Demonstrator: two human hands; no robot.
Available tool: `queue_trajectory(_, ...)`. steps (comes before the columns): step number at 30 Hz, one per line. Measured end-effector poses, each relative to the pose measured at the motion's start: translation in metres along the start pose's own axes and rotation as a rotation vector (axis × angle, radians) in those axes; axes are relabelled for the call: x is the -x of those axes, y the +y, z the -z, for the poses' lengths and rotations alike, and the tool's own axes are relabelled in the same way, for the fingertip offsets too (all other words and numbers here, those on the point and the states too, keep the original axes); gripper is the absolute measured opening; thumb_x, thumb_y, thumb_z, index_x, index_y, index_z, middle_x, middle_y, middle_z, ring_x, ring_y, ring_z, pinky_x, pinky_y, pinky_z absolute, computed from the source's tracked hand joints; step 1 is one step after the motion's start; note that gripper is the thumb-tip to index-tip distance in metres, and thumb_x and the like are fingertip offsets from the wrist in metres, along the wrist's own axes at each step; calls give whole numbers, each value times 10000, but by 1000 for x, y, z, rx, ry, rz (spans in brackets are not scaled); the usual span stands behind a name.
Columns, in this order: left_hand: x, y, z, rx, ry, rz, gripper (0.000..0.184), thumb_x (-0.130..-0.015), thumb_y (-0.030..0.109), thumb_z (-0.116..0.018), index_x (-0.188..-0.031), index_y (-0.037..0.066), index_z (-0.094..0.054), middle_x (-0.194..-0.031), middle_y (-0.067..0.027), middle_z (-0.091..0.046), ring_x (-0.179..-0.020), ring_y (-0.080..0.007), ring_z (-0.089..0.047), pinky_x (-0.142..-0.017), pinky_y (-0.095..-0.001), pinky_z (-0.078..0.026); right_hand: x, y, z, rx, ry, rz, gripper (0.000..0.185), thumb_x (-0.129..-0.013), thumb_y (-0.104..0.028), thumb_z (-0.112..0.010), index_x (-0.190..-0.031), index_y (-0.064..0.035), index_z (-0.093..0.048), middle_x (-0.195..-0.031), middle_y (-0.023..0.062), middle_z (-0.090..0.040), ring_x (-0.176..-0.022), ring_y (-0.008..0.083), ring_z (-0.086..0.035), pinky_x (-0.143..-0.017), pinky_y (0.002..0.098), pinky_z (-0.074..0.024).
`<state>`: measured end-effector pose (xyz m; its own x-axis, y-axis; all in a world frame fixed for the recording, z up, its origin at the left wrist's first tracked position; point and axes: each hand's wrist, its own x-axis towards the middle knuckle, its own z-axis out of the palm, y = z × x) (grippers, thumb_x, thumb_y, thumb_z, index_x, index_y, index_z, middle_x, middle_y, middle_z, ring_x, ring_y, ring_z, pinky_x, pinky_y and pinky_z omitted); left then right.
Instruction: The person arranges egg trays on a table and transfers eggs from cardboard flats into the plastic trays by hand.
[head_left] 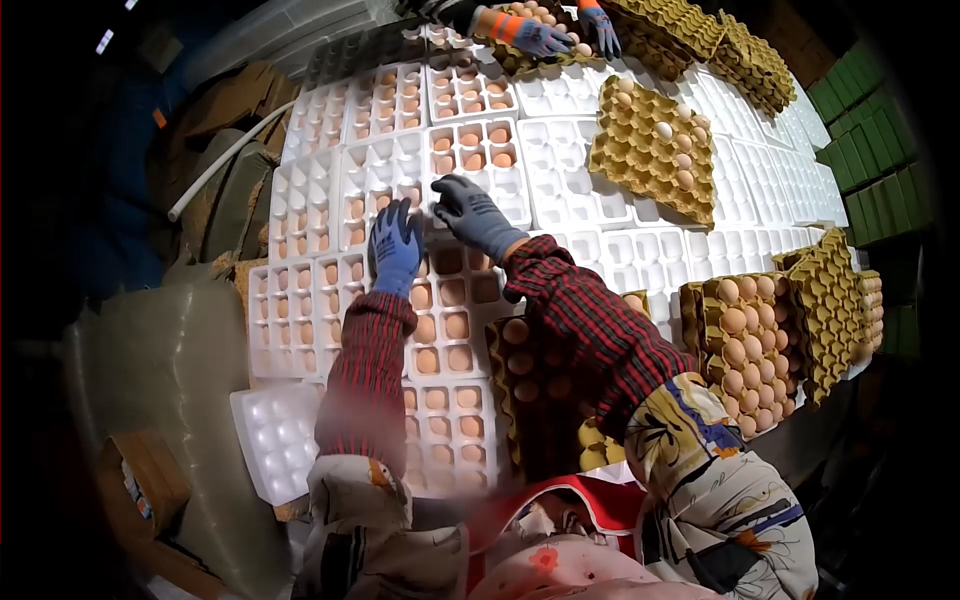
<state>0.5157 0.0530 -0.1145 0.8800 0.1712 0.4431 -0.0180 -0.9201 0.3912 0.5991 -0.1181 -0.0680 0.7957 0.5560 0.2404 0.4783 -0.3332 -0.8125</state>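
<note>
We are seemingly settling eggs [474,161] into white tray cells [385,152], our left hand [397,245] spreading slightly, our right hand [475,215] curling, contents hidden; continuing is calling for gentle placement.

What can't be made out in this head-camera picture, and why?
In the head view:
1. Whatever lies under the left hand and right hand: hidden by their backs.
2. Part of the brown egg tray: behind the right sleeve.
3. The head of the co-worker whose gloved hand shows: cut off by the top edge.
4. The glove print: too small to read.
</note>
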Motion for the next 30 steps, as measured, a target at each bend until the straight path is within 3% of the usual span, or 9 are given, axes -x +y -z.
queue_trajectory(1, 15, 8, 9, 52, 42, 17, 376, -985, 262, -522, -1319, 98, -577, -1305, -156, -587, -1236, -372, -498, -1068, -485, -367, 0, 18, -7, 378, -4, 301, 338, -879, -187, -611, -1211, -131, -594, -1192, 82, -577, -1092, 266, -567, -930, 407, -461)
queue_trajectory(3, 49, 38, 30, -244, -15, -56, 410, -983, 265, -524, -1354, 92, -553, -1338, -142, -565, -1253, -359, -485, -1085, -497, -345, 17, 12, 3, 555, -285, 31, 420, -891, -255, -563, -1299, -159, -549, -1293, 89, -529, -1248, 302, -469, -1067, 491, -337)
queue_trajectory(9, 76, 41, 23, -529, -141, 56, 537, -987, 456, -472, -1425, 146, -498, -1435, -102, -489, -1312, -320, -433, -1114, -521, -284, 147, -55, 117, -242, -27, -75, 443, -857, -196, -679, -1270, -48, -620, -1239, 155, -640, -1114, 286, -630, -969, 362, -490)
queue_trajectory(11, 79, 34, 19, -380, -81, 23, 515, -967, 438, -538, -1371, 120, -548, -1414, -110, -512, -1279, -306, -467, -1080, -491, -331, 208, -82, 178, -307, 30, -368, 400, -887, -157, -708, -1250, -9, -630, -1231, 130, -647, -1135, 200, -613, -985, 326, -477)
queue_trajectory(14, 75, 92, 43, 95, 66, -70, 398, -902, 197, -677, -1247, 10, -610, -1237, -179, -624, -1140, -346, -577, -986, -437, -439, 301, -82, 238, 132, 110, -379, 381, -840, -187, -738, -1177, -28, -659, -1106, 127, -675, -995, 285, -663, -875, 364, -524)
queue_trajectory(17, 107, 220, 94, 781, -463, 64, 344, -881, 124, -694, -1207, 31, -639, -1139, -167, -667, -996, -295, -650, -870, -349, -502, 380, -91, 249, 316, -244, -226, 446, -743, -181, -798, -1154, -93, -649, -1116, 110, -634, -1028, 306, -623, -862, 394, -517)
queue_trajectory(21, 180, 296, 84, 93, -534, -531, 274, -817, 333, -689, -976, 120, -624, -909, -97, -606, -834, -267, -613, -714, -404, -471, 408, -92, 212, 514, -371, 28, 465, -782, -134, -671, -1238, -146, -582, -1139, 80, -593, -1021, 283, -609, -860, 393, -494)
queue_trajectory(27, 185, 293, 85, 118, -644, -332, 360, -830, 260, -696, -1127, 82, -598, -1123, -104, -597, -905, -269, -620, -768, -404, -507, 403, -65, 182, 352, -213, 41, 308, -812, -127, -661, -1119, -123, -638, -994, 91, -608, -881, 283, -649, -735, 401, -530)
queue_trajectory(30, 193, 284, 75, 1173, -552, 354, 372, -837, 79, -722, -1186, 31, -603, -1122, -129, -607, -1066, -242, -601, -903, -315, -495, 390, -77, 214, -388, 140, -348, 259, -871, -165, -714, -1103, -69, -654, -1049, 58, -638, -882, 172, -633, -776, 302, -527)
